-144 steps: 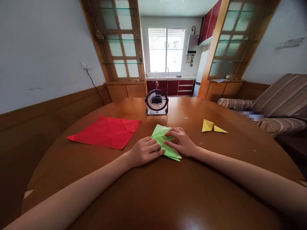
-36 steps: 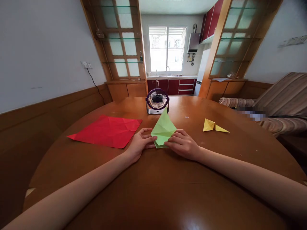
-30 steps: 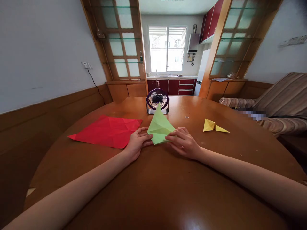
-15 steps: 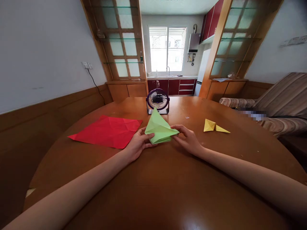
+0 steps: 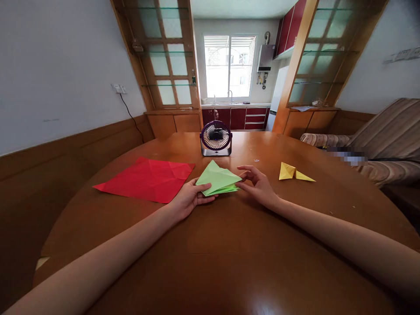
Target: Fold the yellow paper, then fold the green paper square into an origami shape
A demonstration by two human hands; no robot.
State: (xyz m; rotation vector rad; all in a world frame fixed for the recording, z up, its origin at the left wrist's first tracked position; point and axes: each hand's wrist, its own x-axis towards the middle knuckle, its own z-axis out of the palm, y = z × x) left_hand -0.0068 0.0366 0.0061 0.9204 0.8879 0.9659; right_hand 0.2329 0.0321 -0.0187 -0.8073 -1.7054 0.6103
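Green paper (image 5: 218,177), left-held, perhaps touching right fingers (image 5: 247,188)

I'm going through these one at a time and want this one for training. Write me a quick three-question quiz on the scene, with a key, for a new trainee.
1. What colour is the paper held in the left hand?
a) red
b) green
c) yellow

2. True or false: on the table, the red sheet lies on the person's left and the folded yellow paper on the right.

3. What stands on the table straight ahead, beyond the paper in the left hand?

Key
1. b: the folded green paper.
2. True.
3. A small fan with a dark purple frame.
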